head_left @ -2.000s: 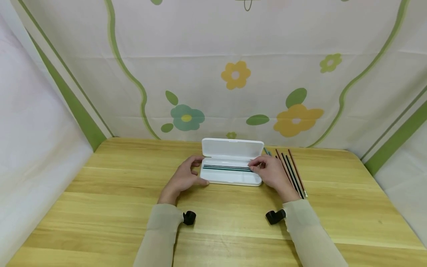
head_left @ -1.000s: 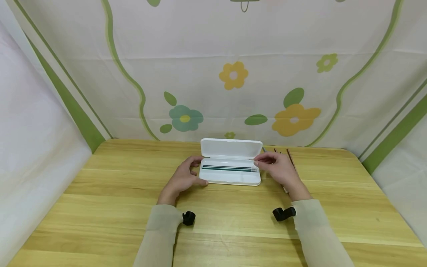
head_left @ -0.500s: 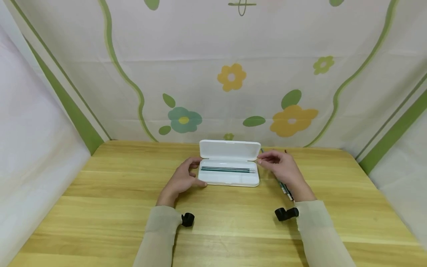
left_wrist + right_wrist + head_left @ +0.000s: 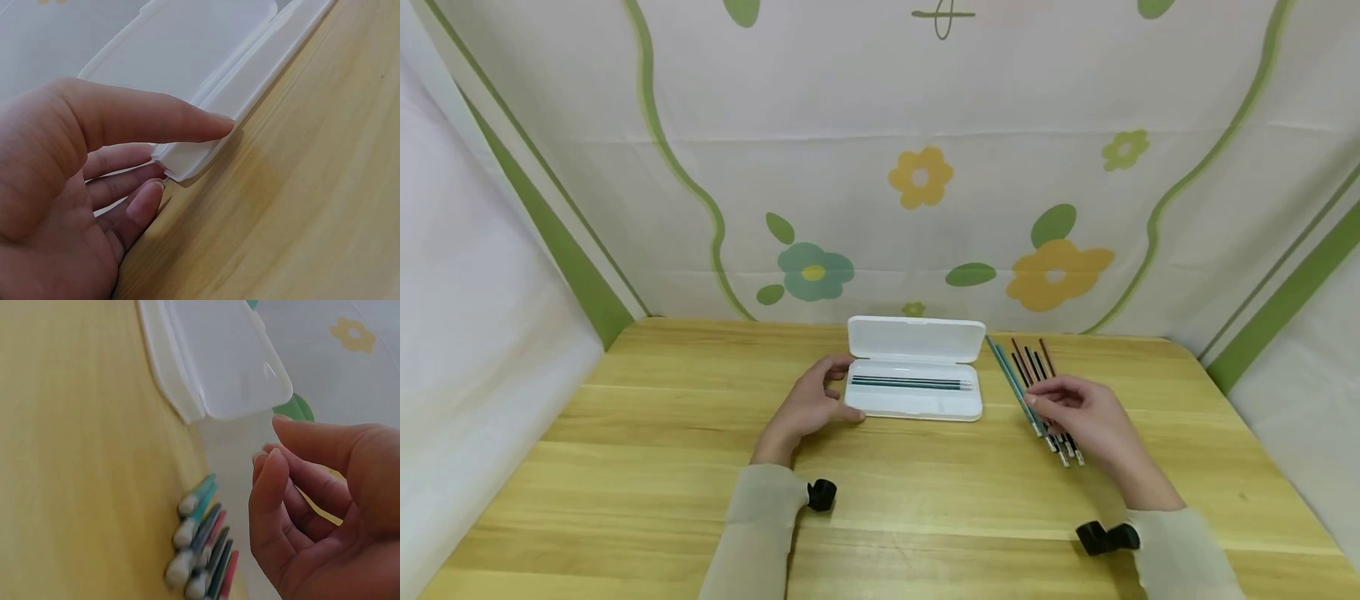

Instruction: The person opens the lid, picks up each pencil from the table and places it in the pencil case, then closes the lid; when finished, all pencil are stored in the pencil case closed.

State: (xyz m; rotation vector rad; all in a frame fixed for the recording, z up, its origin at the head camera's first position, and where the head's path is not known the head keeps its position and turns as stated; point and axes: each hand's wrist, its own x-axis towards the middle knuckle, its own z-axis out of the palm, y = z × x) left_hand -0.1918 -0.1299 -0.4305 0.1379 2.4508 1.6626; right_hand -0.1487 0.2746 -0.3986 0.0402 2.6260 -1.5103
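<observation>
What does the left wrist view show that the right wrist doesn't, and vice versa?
Only the left wrist view shows the left hand, its thumb against the near side of the white case. Only the right wrist view shows the right hand, nothing between thumb and fingertips, and the loose pencils, their white-tipped ends blurred. Both show part of the open case, the wooden table and the pale backdrop.

Left hand (image 4: 807,408) spread, right hand (image 4: 1094,421) loosely curled.
</observation>
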